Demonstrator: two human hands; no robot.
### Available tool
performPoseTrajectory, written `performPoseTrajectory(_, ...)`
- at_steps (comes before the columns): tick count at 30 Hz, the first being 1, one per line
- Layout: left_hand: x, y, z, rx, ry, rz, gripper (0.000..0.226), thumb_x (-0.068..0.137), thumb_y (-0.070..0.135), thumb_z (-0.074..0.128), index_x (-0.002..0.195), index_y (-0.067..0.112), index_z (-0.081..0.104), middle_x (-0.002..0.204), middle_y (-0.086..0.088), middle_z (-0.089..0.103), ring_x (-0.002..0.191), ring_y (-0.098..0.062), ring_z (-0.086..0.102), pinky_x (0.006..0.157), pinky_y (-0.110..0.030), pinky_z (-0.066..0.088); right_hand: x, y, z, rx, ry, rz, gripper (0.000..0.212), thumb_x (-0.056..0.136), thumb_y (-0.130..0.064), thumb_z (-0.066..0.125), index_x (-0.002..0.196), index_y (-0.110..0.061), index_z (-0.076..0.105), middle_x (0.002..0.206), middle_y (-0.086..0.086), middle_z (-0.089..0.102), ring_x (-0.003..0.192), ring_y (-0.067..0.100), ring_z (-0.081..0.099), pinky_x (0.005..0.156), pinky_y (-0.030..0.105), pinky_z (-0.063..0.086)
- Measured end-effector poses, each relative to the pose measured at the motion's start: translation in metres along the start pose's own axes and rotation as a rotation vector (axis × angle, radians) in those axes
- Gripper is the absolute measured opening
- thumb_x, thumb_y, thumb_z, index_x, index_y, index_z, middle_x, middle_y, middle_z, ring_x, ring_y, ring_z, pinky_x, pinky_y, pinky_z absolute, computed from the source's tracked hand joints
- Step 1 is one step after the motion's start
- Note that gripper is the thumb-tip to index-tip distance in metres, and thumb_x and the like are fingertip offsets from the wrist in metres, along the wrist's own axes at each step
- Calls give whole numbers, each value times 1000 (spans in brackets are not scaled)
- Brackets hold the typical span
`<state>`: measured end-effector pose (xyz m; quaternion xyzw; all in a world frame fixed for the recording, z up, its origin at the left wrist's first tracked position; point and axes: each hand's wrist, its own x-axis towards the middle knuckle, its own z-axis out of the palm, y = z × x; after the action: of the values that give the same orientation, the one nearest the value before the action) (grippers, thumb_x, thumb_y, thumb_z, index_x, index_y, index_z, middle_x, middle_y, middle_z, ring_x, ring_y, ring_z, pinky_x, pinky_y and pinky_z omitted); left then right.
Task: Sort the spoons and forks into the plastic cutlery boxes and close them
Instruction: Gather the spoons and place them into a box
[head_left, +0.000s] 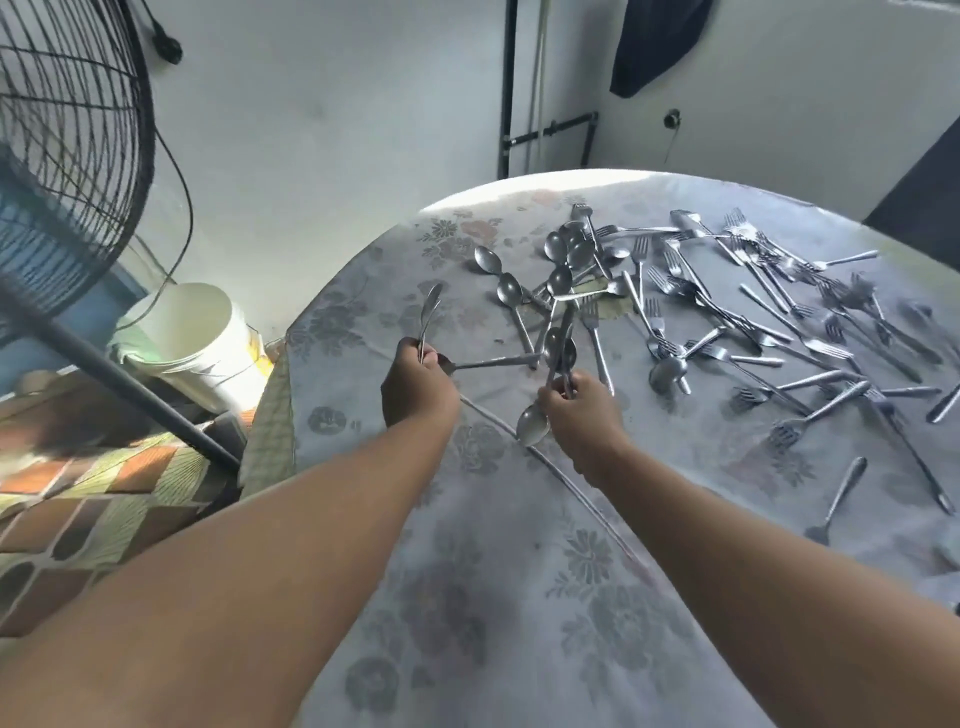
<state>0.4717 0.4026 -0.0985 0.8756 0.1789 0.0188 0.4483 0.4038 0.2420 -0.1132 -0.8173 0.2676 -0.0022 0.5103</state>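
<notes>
Steel spoons (563, 254) lie in a loose heap at the far middle of the round table (493, 597), with many forks (779, 322) scattered to their right. My left hand (418, 387) is closed around spoons (430, 312) whose bowls point up and away, and one more spoon handle (493, 362) sticks out sideways from it. My right hand (582, 410) grips a bundle of spoons (561, 343) pointing away, while one spoon bowl (533, 424) hangs below the fist. No plastic cutlery box is in view.
The table wears a pale floral cloth. A black standing fan (67, 156) leans at the left, its pole (119, 374) crossing above a white bucket (197, 332). A patterned cloth (78, 499) lies at the lower left. A dark garment (654, 41) hangs on the wall.
</notes>
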Motion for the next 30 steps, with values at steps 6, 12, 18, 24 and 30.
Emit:
performPoseTrajectory(6, -91, -1, -16, -104, 53, 12, 6, 95, 24, 63, 94, 23, 69, 87, 4, 67, 91, -24, 65, 71, -26, 40, -42, 23, -49, 53, 86, -49, 13, 94, -32, 57, 87, -21, 60, 79, 5, 63, 69, 29, 59, 70, 51, 58)
performPoseTrajectory(12, -180, -2, -20, -30, 87, 101, 11, 93, 28, 67, 100, 21, 73, 100, -4, 74, 93, -25, 64, 69, -28, 37, -97, 49, -110, 101, -21, -78, 12, 97, -24, 61, 102, -15, 56, 80, 3, 64, 60, 17, 57, 44, 24, 43)
performPoseTrajectory(18, -225, 14, -27, -135, 46, 104, 22, 89, 33, 75, 106, 22, 67, 98, 4, 71, 95, -20, 66, 78, -26, 46, -131, 76, -156, 122, -160, 28, 26, 95, -36, 71, 92, -10, 69, 58, 3, 52, 39, 15, 37, 35, 20, 26)
performPoseTrajectory(24, -279, 32, -2, -358, 98, -180, 44, 83, 49, 78, 102, 14, 59, 93, 1, 65, 90, -25, 64, 76, -31, 49, -164, 106, -164, 421, -181, 235, 24, 98, -25, 69, 83, -11, 57, 64, 11, 48, 37, 14, 32, 35, 19, 25)
performPoseTrajectory(30, -329, 34, 31, -580, 46, -523, 56, 80, 46, 82, 112, 4, 65, 106, -7, 73, 85, -26, 69, 76, -37, 59, -191, 131, -181, 619, -219, 359, 17, 100, -21, 66, 92, -11, 55, 62, 8, 50, 39, 15, 32, 40, 22, 24)
